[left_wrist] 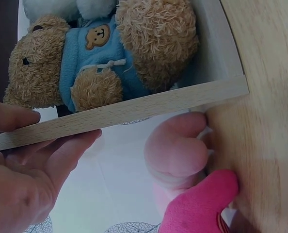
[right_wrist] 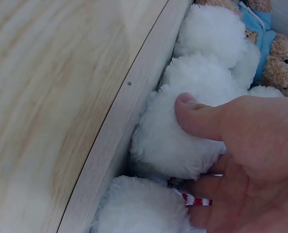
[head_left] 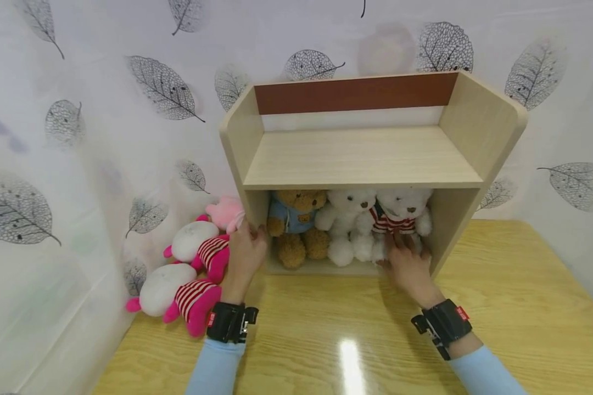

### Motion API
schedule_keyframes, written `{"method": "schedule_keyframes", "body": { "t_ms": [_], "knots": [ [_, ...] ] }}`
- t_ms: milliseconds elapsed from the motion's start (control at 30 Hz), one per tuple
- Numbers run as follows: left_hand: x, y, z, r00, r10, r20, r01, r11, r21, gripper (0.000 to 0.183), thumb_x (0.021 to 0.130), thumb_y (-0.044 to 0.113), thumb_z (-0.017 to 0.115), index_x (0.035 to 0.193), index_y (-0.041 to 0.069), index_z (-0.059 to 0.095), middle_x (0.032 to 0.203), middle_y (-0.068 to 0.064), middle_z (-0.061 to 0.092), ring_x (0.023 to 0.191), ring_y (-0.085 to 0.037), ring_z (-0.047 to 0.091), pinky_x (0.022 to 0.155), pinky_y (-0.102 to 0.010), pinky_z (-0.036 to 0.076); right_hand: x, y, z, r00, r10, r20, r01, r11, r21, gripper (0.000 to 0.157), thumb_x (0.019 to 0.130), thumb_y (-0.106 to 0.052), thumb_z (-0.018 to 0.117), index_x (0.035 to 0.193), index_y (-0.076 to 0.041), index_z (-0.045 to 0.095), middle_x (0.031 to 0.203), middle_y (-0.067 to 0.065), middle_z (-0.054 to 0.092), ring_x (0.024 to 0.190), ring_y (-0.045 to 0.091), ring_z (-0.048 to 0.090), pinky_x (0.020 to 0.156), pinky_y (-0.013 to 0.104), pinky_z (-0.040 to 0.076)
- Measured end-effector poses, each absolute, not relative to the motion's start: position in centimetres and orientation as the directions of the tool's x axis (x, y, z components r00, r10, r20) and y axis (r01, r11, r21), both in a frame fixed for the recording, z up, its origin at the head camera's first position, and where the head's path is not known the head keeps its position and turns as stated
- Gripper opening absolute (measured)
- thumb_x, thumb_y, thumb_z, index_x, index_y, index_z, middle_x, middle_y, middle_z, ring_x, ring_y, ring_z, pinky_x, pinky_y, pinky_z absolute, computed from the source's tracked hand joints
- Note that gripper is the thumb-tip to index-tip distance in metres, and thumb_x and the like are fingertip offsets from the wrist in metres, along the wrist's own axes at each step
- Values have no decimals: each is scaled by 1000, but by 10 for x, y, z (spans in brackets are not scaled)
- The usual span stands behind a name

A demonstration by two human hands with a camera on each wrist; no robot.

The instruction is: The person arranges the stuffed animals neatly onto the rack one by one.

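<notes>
Though boxy, shelf (head_left: 363,156) with fluffy bears (head_left: 345,219)

From in front, the head view looks forward and down, taking in the shelf (head_left: 363,156). Both wrist views are close and turned sideways: the left at the shelf's left end, the right at its lower right. All share the brown bear (left_wrist: 35,73).

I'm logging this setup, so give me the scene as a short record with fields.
Shelf: pale wood, on a table
Inside, left to right: brown bear in blue top; white bear; white bear in striped shirt
Left hand: grips the shelf's left side panel
Right hand: touches the striped-shirt bear
Left of shelf: two pink-and-white plush toys; lighter pink toy
</notes>
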State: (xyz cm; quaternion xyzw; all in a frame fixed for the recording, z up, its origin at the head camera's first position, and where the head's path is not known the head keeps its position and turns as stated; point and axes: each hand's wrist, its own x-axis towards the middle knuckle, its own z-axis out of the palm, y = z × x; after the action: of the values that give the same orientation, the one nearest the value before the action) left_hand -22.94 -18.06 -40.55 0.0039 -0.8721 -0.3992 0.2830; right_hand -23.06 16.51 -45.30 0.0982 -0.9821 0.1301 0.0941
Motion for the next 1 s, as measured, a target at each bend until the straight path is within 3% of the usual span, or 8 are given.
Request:
{"method": "schedule_keyframes", "body": {
  "t_ms": [200,467,633,767,867,1000],
  "knots": [
    [-230,-179,-405,-840,-230,492,216,690,691,18,93,14,64,84,1,56,68,-20,65,62,-33,61,56,-49,49,-236,167,-450,-981,-153,122,-182,941,-285,78,94,-28,72,156,1,34,161,29,34,145,53,32,102,84,25],
    [-229,-179,-403,-852,-238,466,190,689,700,20,94,17,63,84,2,55,68,-20,64,64,-35,61,58,-50,49,-233,168,-446,-978,-168,122,-199,922,-333,75,95,-28,71,156,-1,36,161,25,36,146,52,30,105,84,22],
    [-229,-179,-404,-847,-247,471,193,683,705,19,94,17,64,87,1,57,74,-23,67,69,-39,66,62,-54,52,-224,172,-450,-939,-195,283,-282,909,-308,63,90,-23,76,144,-2,52,146,24,53,134,50,47,100,78,35],
    [-229,-179,-405,-845,-239,478,204,683,701,19,94,17,63,86,1,57,74,-24,68,69,-38,66,62,-54,51,-215,173,-453,-859,-193,474,-345,902,-259,52,82,-13,83,129,0,65,126,23,66,113,50,61,84,67,51],
    [-229,-179,-405,-847,-238,476,204,682,703,18,94,17,63,88,1,57,73,-23,68,66,-35,64,60,-52,50,-210,172,-455,-806,-190,561,-371,900,-228,44,78,-7,86,118,0,70,113,25,70,101,51,64,72,61,55],
    [-229,-179,-406,-851,-239,467,202,671,713,17,95,16,63,94,-1,61,76,-23,69,66,-34,63,59,-52,51,-208,170,-455,-800,-191,569,-372,902,-220,30,77,-4,85,104,-1,70,96,25,70,89,51,64,69,60,54]
  ]
}}
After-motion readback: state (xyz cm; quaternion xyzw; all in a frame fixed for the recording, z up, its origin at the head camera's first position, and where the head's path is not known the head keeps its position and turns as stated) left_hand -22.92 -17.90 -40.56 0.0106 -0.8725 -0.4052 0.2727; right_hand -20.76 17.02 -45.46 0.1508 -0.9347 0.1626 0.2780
